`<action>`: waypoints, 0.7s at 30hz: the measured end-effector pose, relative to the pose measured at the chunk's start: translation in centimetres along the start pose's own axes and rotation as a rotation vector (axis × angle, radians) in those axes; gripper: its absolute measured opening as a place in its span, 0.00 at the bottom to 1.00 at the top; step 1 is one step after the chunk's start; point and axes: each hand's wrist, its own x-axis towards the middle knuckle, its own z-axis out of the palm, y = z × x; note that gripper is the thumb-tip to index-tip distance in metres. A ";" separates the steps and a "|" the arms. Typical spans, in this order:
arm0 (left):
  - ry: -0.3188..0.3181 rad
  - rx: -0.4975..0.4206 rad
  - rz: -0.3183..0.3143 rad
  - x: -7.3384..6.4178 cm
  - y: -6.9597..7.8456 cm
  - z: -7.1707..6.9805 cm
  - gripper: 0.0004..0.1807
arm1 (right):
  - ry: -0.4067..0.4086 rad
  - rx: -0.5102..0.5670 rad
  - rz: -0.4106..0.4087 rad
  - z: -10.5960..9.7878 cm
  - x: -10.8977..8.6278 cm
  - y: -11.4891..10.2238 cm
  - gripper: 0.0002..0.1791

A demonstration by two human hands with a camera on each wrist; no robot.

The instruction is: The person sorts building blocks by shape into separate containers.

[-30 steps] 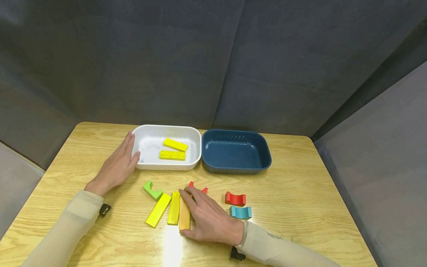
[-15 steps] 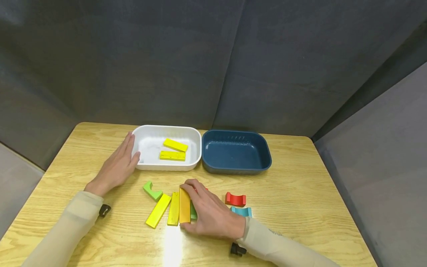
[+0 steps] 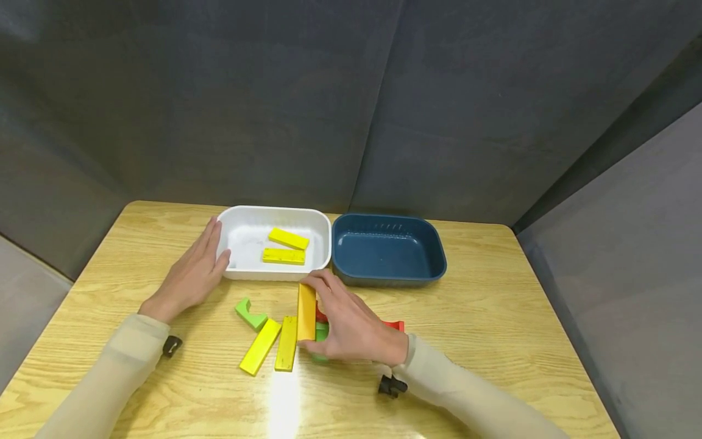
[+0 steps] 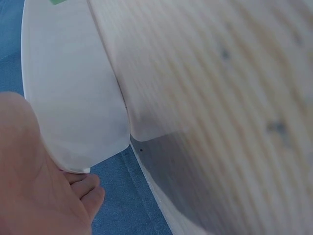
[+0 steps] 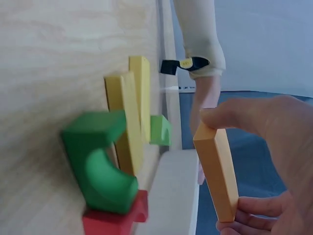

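My right hand [image 3: 353, 323] pinches a long orange block [image 3: 306, 312] by its two ends, thumb near and fingers far. In the right wrist view the orange block [image 5: 216, 174] is up off the table. Just beyond it lie a dark green arched block [image 5: 100, 169] and a red arched block [image 5: 110, 221], both partly behind my hand in the head view. My left hand [image 3: 189, 271] lies with straight fingers along the left end of a white bin [image 3: 274, 275]. Two yellow blocks [image 3: 288, 238] lie inside that bin.
A dark blue bin [image 3: 388, 281] stands against the white bin's right side. Two yellow blocks [image 3: 260, 347] and a light green arched block [image 3: 250, 316] lie on the wooden table left of my right hand. Another red block [image 3: 396, 325] shows behind the right wrist.
My right hand has raised the orange block off the table and carried it slightly away from me, towards the bins. The blue arched block is now covered by the right forearm. My left hand stays put.
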 end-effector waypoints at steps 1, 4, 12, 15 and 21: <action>-0.002 0.000 -0.002 0.0 0.0 0.0 0.42 | 0.002 0.000 -0.001 -0.2 0.2 0.1 0.55; -0.006 -0.001 -0.005 0.0 0.0 0.0 0.42 | 0.008 -0.010 -0.005 -0.8 0.8 0.2 0.53; -0.003 -0.002 0.000 0.0 -0.1 0.0 0.42 | 0.036 -0.048 -0.050 -2.0 2.7 0.7 0.52; -0.008 -0.006 0.000 0.0 -0.1 0.0 0.42 | 0.035 -0.049 -0.052 -2.4 3.5 0.8 0.51; -0.015 -0.008 -0.002 0.0 -0.1 -0.1 0.42 | 0.037 -0.063 -0.082 -2.8 5.3 1.1 0.51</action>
